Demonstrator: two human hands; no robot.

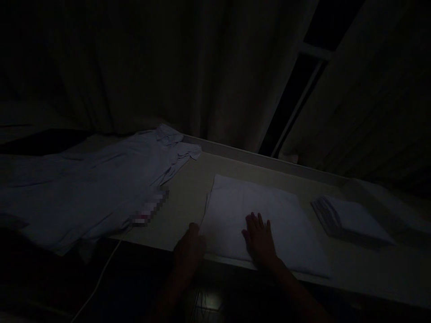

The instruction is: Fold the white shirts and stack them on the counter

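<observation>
Fingers of the right hand [259, 240] press flat, close together, on the white folded cloth [262, 220] at lower centre, while the left hand [189, 255] grips, it seems, its left edge.

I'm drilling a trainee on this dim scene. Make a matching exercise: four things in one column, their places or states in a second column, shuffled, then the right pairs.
Things:
1. right hand
2. left hand
3. pale shirt
4. small folded stack

Places:
A. spread out at the table's left
B. flat on the white folded cloth
C. at the cloth's left edge
D. right of the cloth, apart from it

Pairs: 1-B, 2-C, 3-A, 4-D
</observation>
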